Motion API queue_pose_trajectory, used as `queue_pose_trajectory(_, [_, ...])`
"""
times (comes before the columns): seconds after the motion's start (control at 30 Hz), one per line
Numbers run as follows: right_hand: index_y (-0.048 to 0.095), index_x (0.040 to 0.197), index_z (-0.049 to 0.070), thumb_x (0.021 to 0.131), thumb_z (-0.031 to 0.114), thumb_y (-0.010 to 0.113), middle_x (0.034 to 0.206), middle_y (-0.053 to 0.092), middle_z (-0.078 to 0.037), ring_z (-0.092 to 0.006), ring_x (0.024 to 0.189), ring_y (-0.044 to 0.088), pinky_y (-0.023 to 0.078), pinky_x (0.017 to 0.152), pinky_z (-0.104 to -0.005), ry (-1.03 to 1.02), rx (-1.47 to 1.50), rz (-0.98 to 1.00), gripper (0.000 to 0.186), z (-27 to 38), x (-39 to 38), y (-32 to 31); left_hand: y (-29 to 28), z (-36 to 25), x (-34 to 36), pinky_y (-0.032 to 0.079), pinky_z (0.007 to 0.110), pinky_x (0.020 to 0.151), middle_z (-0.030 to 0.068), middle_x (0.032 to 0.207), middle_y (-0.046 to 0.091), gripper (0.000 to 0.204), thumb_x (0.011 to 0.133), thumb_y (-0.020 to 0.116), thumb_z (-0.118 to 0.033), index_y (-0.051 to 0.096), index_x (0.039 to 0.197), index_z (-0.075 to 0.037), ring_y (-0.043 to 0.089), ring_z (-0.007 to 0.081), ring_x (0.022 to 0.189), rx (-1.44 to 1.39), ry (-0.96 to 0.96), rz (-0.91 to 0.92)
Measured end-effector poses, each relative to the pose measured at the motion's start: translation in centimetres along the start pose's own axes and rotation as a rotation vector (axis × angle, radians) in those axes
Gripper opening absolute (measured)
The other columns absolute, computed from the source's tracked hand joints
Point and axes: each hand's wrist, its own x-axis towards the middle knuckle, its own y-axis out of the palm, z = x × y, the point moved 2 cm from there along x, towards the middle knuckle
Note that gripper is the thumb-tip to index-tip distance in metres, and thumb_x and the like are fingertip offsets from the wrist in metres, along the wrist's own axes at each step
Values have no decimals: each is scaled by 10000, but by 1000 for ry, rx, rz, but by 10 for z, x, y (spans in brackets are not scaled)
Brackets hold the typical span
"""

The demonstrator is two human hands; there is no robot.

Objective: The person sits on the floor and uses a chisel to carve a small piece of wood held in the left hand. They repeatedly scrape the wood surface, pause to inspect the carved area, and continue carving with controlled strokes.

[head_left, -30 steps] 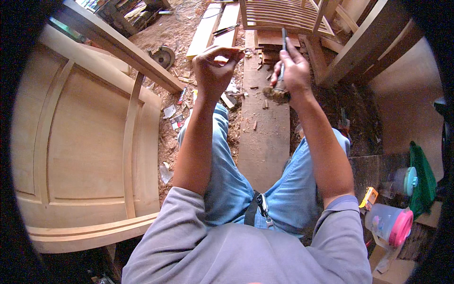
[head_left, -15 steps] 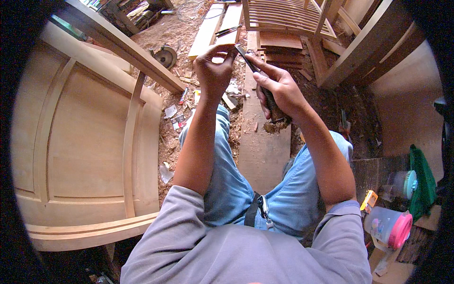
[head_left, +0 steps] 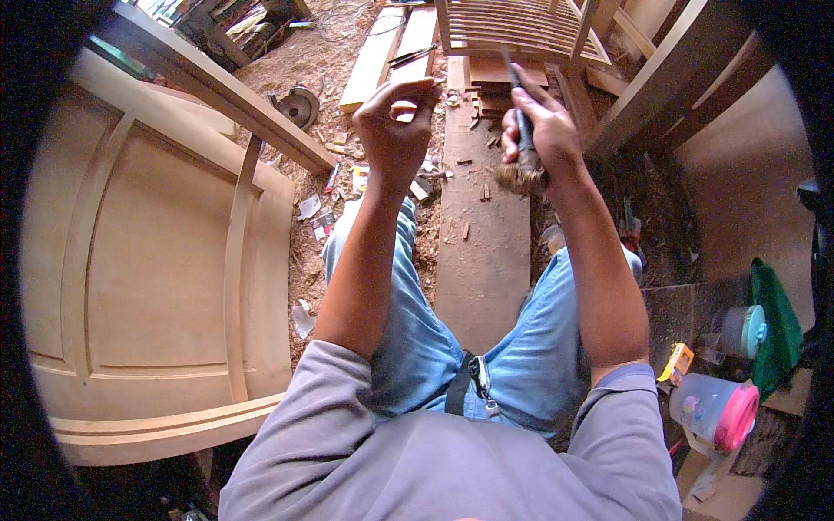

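My right hand (head_left: 549, 126) is wrapped round a chisel (head_left: 525, 135), its thin blade pointing away and blurred. The butt of its handle, nearest me, is splayed into brown, brush-like fibres. To the left, my left hand (head_left: 395, 113) is raised with thumb and fingers curled together in a pinch; whether a small thing sits between the tips I cannot make out. A gap separates the two hands. Below them a long wooden board (head_left: 483, 252) runs between my legs, scattered with chips and shavings.
A panelled wooden door (head_left: 165, 252) stands at left. A circular saw (head_left: 298, 106) lies on the shaving-strewn floor, near pale planks (head_left: 373, 61). A slatted frame (head_left: 512, 30) is ahead. At right are a pink-lidded tub (head_left: 712, 410), a turquoise-lidded jar (head_left: 743, 333) and green cloth (head_left: 773, 321).
The chisel has left the fingertips of my left hand. My right hand has swung it rightward and turned it more upright; the left hand has hardly moved.
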Motion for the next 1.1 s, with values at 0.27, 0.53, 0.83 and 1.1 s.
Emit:
queue_pose_trajectory(0.27, [432,1434,135,978,168,512,574,495,-34,-132,379,484,452,344,-273,126,-69,371,463,-6,-18,32,-8,21,3,536,253,606,62,831,733,104,806,749,-67,750,908,-52,677,105,721,-13,-121,-47])
queue_pose_trajectory(0.53, [482,1405,150,964,183,554,590,517,-27,-133,385,495,449,337,-280,168,-87,370,448,-7,-18,30,-10,8,6,539,259,596,63,819,730,86,808,738,-52,754,892,-55,677,112,723,66,-29,3])
queue_pose_trajectory(0.83, [392,1457,135,1002,175,463,572,471,-38,-133,386,447,443,375,-278,196,-102,333,463,-12,-7,18,-11,-5,7,546,266,649,90,809,720,78,802,730,-35,745,879,-37,691,151,714,95,153,94])
queue_pose_trajectory(1.1, [316,1495,188,1006,165,435,648,528,-63,-184,461,539,494,446,-348,29,-14,-156,504,-13,14,-15,1,-7,-5,529,234,664,50,855,732,103,849,716,-67,741,945,-40,668,99,754,-93,-196,12])
